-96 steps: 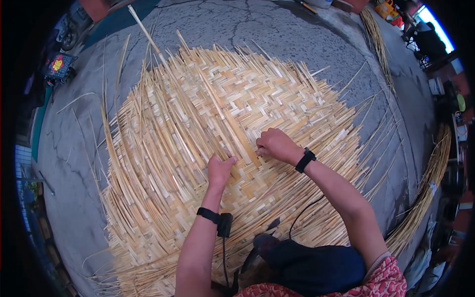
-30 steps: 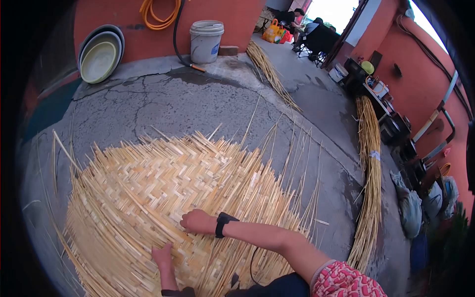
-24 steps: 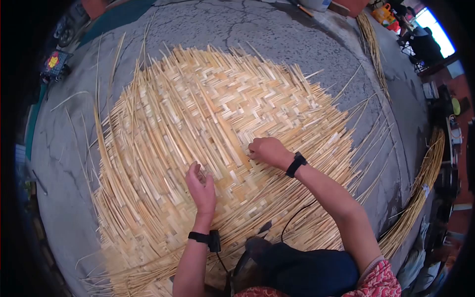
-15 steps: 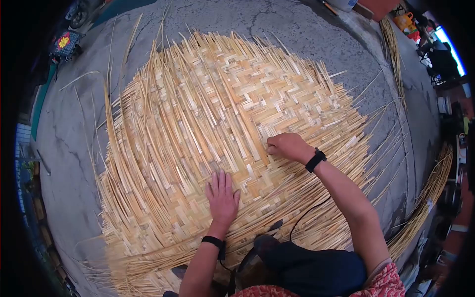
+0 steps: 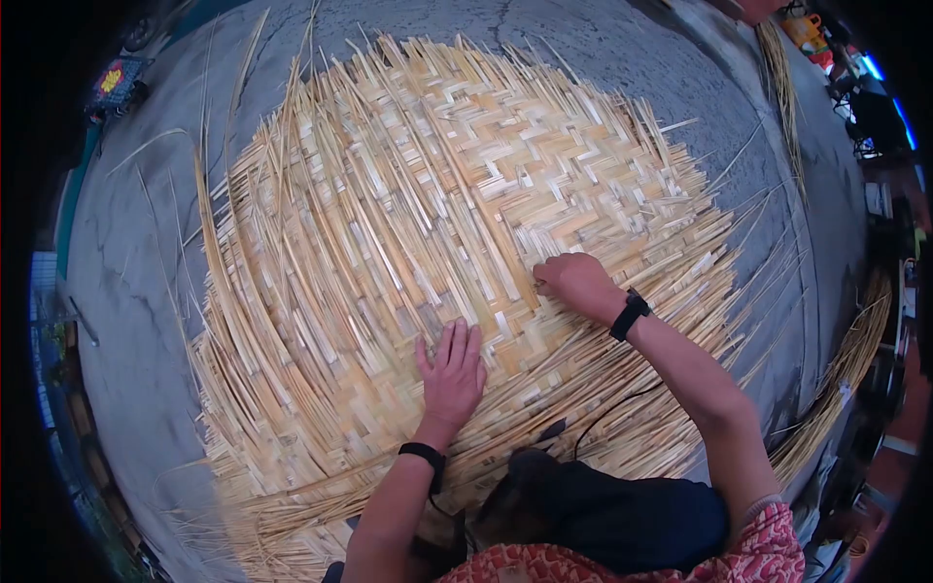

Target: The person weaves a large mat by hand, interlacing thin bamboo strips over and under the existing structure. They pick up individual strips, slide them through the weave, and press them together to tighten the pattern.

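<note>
A large mat of flat, pale strips [image 5: 573, 160] lies on the ground, woven in a zigzag pattern. Many long strips run loose over its left part and past its edges. My left hand [image 5: 452, 379] rests flat on the weave near the front, fingers spread. To its right and farther forward, my right hand [image 5: 580, 282] is closed, its fingertips pinched at the lower end of the lengthwise strips. What sits between those fingers is too small to make out. Black bands circle both wrists.
Grey cracked pavement [image 5: 136, 262] surrounds the mat. Bundles of long strips [image 5: 841, 369] lie at the right, with another bundle [image 5: 780, 87] farther back. An orange bag [image 5: 803, 31] and dark furniture stand at the upper right. My knee [image 5: 622, 510] is at the mat's front edge.
The view has shifted slightly. My left hand has slid a little to the right and forward over the weave. My right hand stays pinched at nearly the same place on the mat.
</note>
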The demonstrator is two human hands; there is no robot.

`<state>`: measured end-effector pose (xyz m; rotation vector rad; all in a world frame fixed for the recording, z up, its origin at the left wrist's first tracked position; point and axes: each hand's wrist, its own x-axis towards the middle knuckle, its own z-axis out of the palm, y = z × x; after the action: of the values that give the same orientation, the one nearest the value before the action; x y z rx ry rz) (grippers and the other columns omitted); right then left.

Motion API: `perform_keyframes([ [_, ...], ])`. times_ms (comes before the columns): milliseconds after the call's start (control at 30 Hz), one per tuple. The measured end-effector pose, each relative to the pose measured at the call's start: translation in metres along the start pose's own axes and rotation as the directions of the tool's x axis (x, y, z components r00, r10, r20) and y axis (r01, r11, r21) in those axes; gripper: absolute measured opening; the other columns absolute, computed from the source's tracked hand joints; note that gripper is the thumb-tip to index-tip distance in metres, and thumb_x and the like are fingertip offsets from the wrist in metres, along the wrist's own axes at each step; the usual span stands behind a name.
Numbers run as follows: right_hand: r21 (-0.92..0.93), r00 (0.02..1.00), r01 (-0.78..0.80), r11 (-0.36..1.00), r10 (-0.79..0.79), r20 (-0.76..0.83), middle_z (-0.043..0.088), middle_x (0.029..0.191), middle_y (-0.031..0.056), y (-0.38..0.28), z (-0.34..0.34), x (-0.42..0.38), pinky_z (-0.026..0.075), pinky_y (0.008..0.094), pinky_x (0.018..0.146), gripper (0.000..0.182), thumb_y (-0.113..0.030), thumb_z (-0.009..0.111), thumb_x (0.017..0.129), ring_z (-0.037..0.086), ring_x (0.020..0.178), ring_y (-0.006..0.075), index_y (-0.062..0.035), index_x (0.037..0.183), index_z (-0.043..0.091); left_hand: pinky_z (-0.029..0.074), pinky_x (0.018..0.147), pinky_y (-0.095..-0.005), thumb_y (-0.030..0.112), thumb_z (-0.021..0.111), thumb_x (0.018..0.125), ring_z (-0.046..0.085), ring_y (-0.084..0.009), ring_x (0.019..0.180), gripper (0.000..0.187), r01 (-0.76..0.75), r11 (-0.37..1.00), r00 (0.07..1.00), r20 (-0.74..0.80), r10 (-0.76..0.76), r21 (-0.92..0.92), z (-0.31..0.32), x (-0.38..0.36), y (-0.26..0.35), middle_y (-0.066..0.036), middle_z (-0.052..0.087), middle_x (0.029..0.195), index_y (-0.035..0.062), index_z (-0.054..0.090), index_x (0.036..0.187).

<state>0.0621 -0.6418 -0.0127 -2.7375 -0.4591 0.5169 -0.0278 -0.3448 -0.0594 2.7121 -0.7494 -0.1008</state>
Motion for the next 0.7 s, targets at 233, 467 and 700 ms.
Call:
perform_keyframes([
  [233,-0.149,0.932,0.156,0.976,-0.195,-0.306,0.06,0.129,0.0099,-0.064,0.008,-0.009,0.043,0.0438,0.107,0.038,-0.012,0.062,0.086,0.052,0.127,0.0297,-0.005,0.124,0.062,0.016,0.122,-0.0591,0.031,0.059,0.097,0.026,-0.0382,0.152,0.061,0.197,0.98,0.975,-0.1,-0.2,-0.039,0.004,-0.002,0.006,-0.023,0.033,0.161,0.006,0.045,0.15],
  [467,-0.332,0.914,0.232,0.914,-0.322,-0.248,0.063,0.128,0.0137,-0.099,0.034,-0.032,0.042,0.0434,0.11,0.038,-0.004,0.059,0.085,0.056,0.126,0.0328,0.0,0.122,0.064,0.025,0.118,-0.0599,0.013,0.061,0.092,0.039,-0.035,0.144,0.044,0.194,0.98,0.98,-0.025,-0.195,-0.046,-0.039,-0.044,0.037,-0.018,0.051,0.144,0.0061,0.058,0.136],
  [700,0.14,0.846,0.531,0.836,-0.531,-0.038,0.061,0.091,0.0121,-0.142,0.074,-0.058,0.052,0.0448,0.078,0.015,-0.011,0.07,0.08,0.063,0.088,0.035,-0.0074,0.094,0.064,0.046,0.097,-0.0472,0.0,0.061,0.089,0.059,-0.0357,0.105,0.025,0.122,0.687,0.955,-0.105,-0.279,-0.716,-0.044,-0.112,0.091,-0.013,0.067,0.109,0.005,0.069,0.112],
])
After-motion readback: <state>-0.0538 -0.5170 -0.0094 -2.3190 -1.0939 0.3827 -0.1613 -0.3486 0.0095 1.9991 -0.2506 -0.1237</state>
